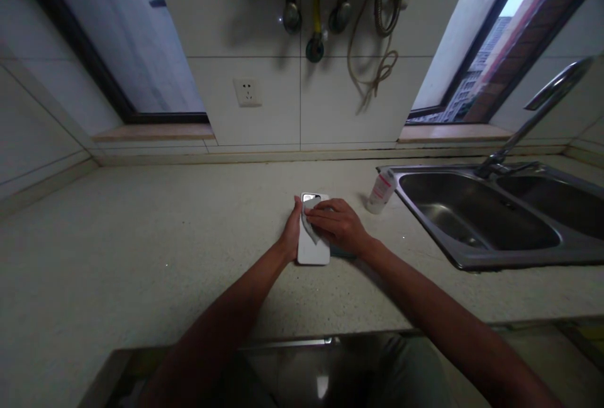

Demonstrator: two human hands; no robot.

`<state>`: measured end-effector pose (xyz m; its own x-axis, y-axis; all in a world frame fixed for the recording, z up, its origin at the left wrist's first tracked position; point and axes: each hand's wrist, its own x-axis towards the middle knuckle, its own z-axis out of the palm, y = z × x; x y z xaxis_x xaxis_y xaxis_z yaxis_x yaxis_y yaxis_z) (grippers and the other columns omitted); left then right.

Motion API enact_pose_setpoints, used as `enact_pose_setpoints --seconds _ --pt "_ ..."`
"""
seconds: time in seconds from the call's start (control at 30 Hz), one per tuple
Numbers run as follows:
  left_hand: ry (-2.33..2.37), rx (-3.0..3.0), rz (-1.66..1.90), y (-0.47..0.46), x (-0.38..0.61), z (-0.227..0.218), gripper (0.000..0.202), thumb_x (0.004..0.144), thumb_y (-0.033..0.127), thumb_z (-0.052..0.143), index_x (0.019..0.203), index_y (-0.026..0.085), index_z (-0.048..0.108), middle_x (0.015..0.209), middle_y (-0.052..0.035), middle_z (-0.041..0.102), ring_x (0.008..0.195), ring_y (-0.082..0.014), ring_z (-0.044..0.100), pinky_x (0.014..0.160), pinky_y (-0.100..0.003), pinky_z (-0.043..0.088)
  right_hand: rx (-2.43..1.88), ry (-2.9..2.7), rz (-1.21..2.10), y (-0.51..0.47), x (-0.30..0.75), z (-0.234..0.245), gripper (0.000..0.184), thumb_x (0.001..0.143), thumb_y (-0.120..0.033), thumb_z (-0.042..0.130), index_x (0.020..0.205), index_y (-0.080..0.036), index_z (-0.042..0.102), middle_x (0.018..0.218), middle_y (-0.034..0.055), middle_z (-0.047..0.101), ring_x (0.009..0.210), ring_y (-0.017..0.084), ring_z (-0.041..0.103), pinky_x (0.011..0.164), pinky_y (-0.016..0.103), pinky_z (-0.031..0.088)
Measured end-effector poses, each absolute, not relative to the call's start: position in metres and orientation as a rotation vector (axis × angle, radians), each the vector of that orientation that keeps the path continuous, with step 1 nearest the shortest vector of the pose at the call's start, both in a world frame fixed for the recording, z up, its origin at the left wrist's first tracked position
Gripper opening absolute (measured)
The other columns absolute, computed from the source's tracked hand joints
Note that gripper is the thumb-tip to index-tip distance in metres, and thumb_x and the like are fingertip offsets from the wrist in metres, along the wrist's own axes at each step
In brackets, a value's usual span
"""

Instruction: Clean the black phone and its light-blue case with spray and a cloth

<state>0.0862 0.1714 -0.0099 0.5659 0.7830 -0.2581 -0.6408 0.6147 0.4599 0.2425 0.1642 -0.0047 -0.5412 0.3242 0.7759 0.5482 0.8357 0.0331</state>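
Left hand [291, 230] closed on the phone's [314, 252] side, right hand [337, 226] curled around a gray cloth [309, 224] on it, bottle [381, 191] just beyond.

Countertop [141, 257] past left hand [290, 230], bottle [380, 192], sink [472, 262] rightward

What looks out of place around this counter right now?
The corrugated metal hoses dangle on the tiled wall, their fittings hanging free, with a tangled tan cord looped beside them. They look left unconnected.
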Motion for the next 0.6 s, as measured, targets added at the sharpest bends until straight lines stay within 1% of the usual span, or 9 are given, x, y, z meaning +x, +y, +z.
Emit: enact_pose_setpoints --seconds 0.1,0.2,0.27,0.33,0.47,0.6 --pt "0.462 0.335 0.896 0.172 0.088 -0.011 0.057 0.092 0.065 0.047 0.081 0.013 0.068 0.063 -0.0050 0.066 0.052 -0.0152 0.063 0.057 -0.026 0.050 -0.756 -2.136 -0.341 0.165 0.243 -0.005 0.024 0.096 -0.021 0.056 0.110 -0.027 0.075 0.110 0.0039 0.077 0.101 0.024 0.067 0.084 0.042 0.051" --pt "0.468 0.343 0.889 0.173 0.089 -0.014 0.057 0.090 0.066 0.049 0.083 0.014 0.069 0.065 -0.0056 0.068 0.055 -0.0169 0.065 0.059 -0.028 0.052 -0.812 -2.114 -0.312 0.165 0.245 -0.005 0.024 0.095 -0.021 0.057 0.110 -0.026 0.074 0.109 0.0053 0.077 0.098 0.024 0.066 0.085 0.042 0.050" --pt "0.467 0.368 0.867 0.174 0.088 -0.015 0.060 0.090 0.069 0.047 0.086 0.014 0.070 0.067 -0.0070 0.070 0.058 -0.0186 0.067 0.060 -0.029 0.053 -0.833 -2.097 -0.318 0.165 0.247 -0.004 0.022 0.094 -0.022 0.057 0.108 -0.024 0.075 0.106 0.0060 0.077 0.095 0.024 0.067 0.084 0.042 0.051" --pt "0.464 0.417 0.828 0.175 0.085 -0.016 0.068 0.089 0.074 0.041 0.093 0.013 0.071 0.071 -0.0094 0.072 0.061 -0.0206 0.069 0.060 -0.030 0.054 -0.872 -2.046 -0.348 0.164 0.251 -0.002 0.021 0.094 -0.021 0.056 0.106 -0.022 0.074 0.101 0.0075 0.078 0.092 0.024 0.067 0.082 0.042 0.051" --pt "0.475 0.493 0.741 0.175 0.080 -0.015 0.083 0.086 0.081 0.029 0.107 0.013 0.071 0.077 -0.0137 0.074 0.062 -0.0236 0.070 0.054 -0.032 0.054 -0.923 -1.902 -0.376 0.166 0.262 0.004 0.022 0.096 -0.019 0.051 0.105 -0.020 0.071 0.097 0.0113 0.075 0.088 0.026 0.068 0.077 0.043 0.053" --pt "0.445 0.491 0.753 0.174 0.081 -0.015 0.082 0.086 0.080 0.032 0.113 0.012 0.070 0.089 -0.0171 0.075 0.074 -0.0264 0.073 0.059 -0.033 0.056 -0.931 -1.784 -0.316 0.166 0.265 0.005 0.022 0.098 -0.021 0.048 0.107 -0.021 0.068 0.096 0.0106 0.073 0.089 0.025 0.068 0.077 0.041 0.056"
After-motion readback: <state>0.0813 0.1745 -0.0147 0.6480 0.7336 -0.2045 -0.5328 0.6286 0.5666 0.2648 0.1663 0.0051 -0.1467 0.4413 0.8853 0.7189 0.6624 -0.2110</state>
